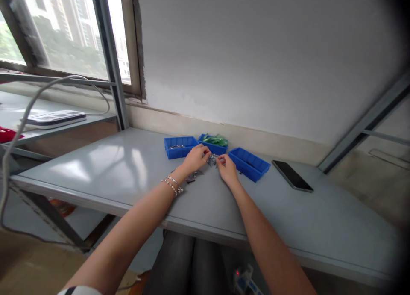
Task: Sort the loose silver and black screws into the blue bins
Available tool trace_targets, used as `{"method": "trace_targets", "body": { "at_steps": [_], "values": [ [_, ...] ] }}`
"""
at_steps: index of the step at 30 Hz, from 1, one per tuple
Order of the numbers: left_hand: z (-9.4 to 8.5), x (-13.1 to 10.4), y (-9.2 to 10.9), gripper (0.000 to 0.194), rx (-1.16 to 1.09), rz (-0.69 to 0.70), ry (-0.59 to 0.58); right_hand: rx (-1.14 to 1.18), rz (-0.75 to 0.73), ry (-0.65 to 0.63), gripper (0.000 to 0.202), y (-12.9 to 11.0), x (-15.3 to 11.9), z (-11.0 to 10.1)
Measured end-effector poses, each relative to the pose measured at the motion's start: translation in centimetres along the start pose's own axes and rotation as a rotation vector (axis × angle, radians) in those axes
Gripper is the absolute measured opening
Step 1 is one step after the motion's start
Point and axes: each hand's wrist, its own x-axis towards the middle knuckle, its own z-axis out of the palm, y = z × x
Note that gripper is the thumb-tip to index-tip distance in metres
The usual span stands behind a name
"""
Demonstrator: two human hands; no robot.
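Between my two hands is a small clear plastic bag (212,159) that seems to have metal pieces in it. My left hand (196,158), with bracelets at its wrist, is closed in a pinch on the bag's left upper edge. My right hand (226,167) pinches its right side, fingertips together. Some small dark screws (191,181) lie on the table beside my left wrist, partly hidden by it. Just beyond my hands stand a blue bin with metal screws (171,151), a blue bin holding green plastic packets (221,150) and a third blue bin (253,174) with dark small parts.
A black phone (292,175) lies at the right on the grey table (121,166). The wall rises behind the bins. Metal frame posts (112,60) stand at both sides. At the left, a white cable (24,119) loops past a shelf carrying a white flat device (54,119).
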Motion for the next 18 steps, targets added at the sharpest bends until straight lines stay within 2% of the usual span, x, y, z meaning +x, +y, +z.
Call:
{"method": "trace_targets", "body": {
  "at_steps": [10, 13, 18],
  "values": [
    [-0.8, -0.2, 0.2, 0.021, 0.158, -0.079, 0.049, -0.053, -0.051, -0.219, 0.006, -0.8, -0.5, 0.0],
    [-1.6, -0.1, 0.2, 0.022, 0.273, -0.114, 0.128, -0.054, -0.045, -0.236, 0.007, -0.7, -0.6, 0.0],
    [-3.2, 0.1, -0.8, 0.025, 0.381, -0.253, 0.3, -0.077, -0.043, -0.24, 0.008, -0.4, -0.6, 0.2]
  ]
}}
